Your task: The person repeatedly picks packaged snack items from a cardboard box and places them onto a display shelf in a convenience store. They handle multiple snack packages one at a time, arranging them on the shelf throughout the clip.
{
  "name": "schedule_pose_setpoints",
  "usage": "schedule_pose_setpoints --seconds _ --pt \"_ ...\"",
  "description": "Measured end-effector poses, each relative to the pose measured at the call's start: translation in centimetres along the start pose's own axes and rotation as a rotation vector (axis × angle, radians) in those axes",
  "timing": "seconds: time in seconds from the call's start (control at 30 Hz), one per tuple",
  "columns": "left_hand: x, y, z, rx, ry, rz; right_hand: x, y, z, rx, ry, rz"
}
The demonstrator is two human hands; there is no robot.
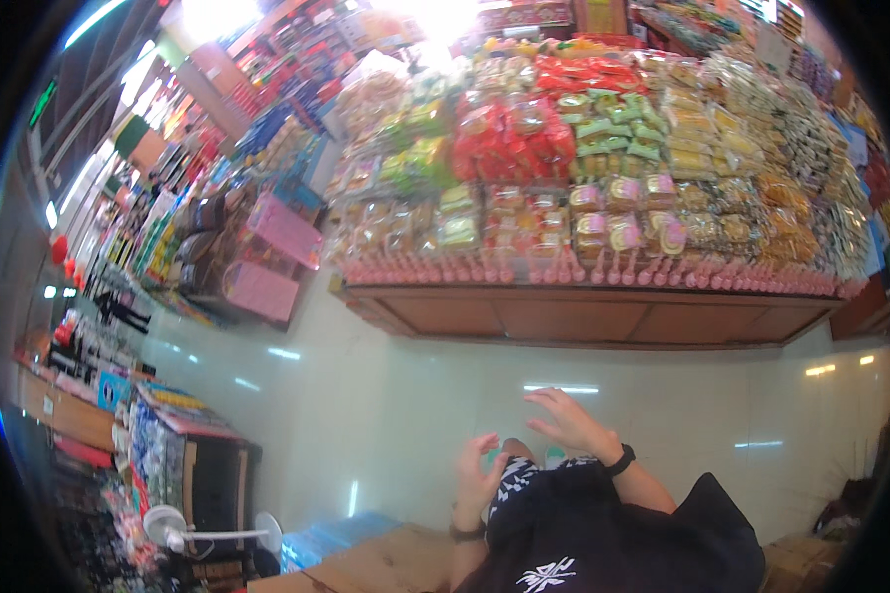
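Note:
My left hand (480, 471) is held in front of my body, empty, with curved fingers and the thumb apart. To its right and a little farther forward is my right hand (569, 422), also empty, thumb and fingers spread. Each wrist wears a dark band. Both hands are in the air and touch no goods. Beyond them stands a wide display stand (564, 315) with a brown front panel. Heaped on it are bagged snacks, among them red packets (515, 141), green packets (615, 126) and pink-and-cream packets (624, 211). Pink trim (638, 277) with rounded ends lines its front edge.
Pale glossy floor (430, 400) lies between me and the stand. Pink boxes (261, 290) stand left of it. Cardboard boxes (393, 556) are close by on my left, beside a white pole-like fixture (219, 535). Stocked shelves (156, 437) run along the left.

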State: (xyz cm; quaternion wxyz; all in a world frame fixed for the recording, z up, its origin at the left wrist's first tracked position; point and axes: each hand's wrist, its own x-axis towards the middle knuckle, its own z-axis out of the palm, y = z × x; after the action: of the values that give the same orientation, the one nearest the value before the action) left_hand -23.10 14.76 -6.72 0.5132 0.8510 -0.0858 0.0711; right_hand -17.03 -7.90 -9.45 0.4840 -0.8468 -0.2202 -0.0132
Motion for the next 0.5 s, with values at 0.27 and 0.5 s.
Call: schedule_pose_setpoints --seconds 0.27,0.5 --pt "3.6 -1.0 3.4 -0.022 -0.120 0.049 -1.1 3.7 -0.8 -0.034 0.086 0.086" --pt "7.0 -2.7 4.5 -0.045 -0.230 0.032 0.3 4.6 -2.6 0.012 0.101 0.168"
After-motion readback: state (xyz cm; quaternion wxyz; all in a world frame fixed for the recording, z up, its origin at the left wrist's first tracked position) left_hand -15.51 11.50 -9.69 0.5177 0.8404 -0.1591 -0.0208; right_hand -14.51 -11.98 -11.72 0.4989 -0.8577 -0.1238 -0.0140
